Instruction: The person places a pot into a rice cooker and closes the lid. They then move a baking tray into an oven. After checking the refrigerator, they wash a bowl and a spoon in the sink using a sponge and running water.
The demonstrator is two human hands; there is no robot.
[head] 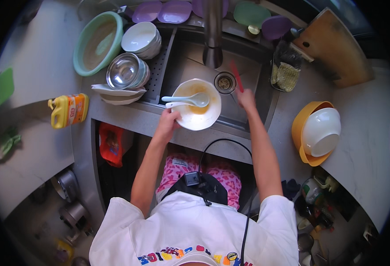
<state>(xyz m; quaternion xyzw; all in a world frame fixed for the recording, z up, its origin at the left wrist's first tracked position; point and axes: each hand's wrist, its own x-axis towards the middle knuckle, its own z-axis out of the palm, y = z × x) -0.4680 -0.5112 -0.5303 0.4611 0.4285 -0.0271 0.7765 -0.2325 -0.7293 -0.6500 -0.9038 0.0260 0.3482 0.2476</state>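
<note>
My left hand grips the near-left rim of a white bowl over the front edge of the sink. The bowl is tilted towards me and has orange-yellow residue inside. Two spoons lie in it, a pale blue spoon and a white spoon, handles pointing left over the rim. In my right hand is a slim red utensil, possibly chopsticks; its exact kind is unclear. That hand is over the sink basin, right of the drain strainer, which holds small bits.
A dark metal faucet hangs over the sink. Stacked white bowls, a steel bowl, plates and a green basin stand left. Rightward are a glass container, a cutting board and a yellow basin.
</note>
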